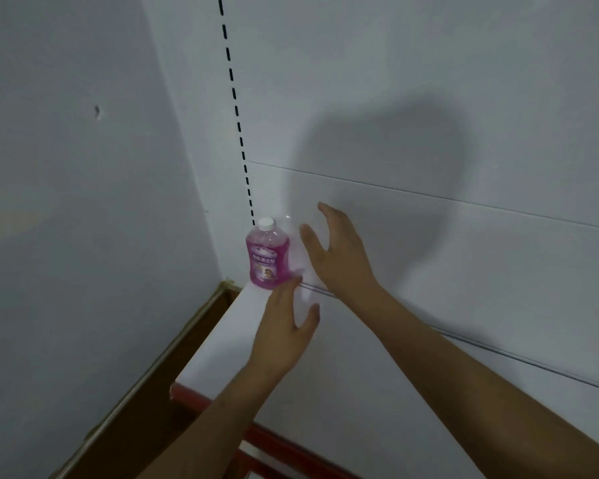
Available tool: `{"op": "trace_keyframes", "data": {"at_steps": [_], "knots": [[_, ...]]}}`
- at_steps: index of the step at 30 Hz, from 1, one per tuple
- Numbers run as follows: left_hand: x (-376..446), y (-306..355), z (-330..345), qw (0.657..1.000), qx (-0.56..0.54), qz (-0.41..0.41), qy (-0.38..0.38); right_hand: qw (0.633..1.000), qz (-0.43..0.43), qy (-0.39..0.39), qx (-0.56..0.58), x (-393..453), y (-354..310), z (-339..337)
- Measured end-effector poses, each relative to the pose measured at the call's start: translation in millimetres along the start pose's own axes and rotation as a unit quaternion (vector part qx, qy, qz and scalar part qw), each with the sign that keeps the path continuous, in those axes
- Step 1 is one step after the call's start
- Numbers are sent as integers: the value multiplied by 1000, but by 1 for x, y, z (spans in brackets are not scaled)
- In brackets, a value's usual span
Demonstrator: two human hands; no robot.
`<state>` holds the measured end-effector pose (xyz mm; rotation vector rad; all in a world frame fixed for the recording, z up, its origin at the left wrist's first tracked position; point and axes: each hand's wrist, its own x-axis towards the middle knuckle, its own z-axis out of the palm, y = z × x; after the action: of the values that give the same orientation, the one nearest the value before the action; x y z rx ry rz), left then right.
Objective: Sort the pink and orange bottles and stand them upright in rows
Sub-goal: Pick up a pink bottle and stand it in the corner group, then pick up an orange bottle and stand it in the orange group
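Observation:
A pink bottle [267, 255] with a white cap stands upright in the far left corner of the white shelf [377, 368], against the back panel. My left hand [284, 326] hovers just in front of it, fingers apart, fingertips close to the bottle's base and holding nothing. My right hand [336, 250] is to the right of the bottle, open with fingers spread, a short gap away from it. No orange bottle is in view.
The shelf has a red front edge [274, 440]. A white back panel [429, 98] with a slotted upright [237, 115] rises behind. A wall is on the left, with a brown cardboard box [173, 392] in the gap beside the shelf.

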<state>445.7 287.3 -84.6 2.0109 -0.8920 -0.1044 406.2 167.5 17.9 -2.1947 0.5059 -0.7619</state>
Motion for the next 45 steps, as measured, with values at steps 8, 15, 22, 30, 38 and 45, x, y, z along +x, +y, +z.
{"op": "trace_keyframes", "data": {"at_steps": [8, 15, 22, 30, 38, 45], "knots": [[-35, 76, 85, 981, -4, 135, -140, 995, -8, 103, -2, -60, 20, -110], [-102, 136, 168, 924, -66, 211, -311, 977, 61, 206, -8, -156, 61, -221], [-155, 203, 246, 864, -73, 284, -410, 942, 125, 311, -23, -250, 108, -325], [-187, 305, 338, 821, -13, 395, -411, 928, 181, 318, -72, -346, 187, -445], [-172, 319, 402, 761, 140, 477, -416, 948, 209, 238, -24, -406, 255, -486], [-162, 321, 428, 708, 203, 512, -441, 953, 193, 234, -18, -426, 277, -479]]}}
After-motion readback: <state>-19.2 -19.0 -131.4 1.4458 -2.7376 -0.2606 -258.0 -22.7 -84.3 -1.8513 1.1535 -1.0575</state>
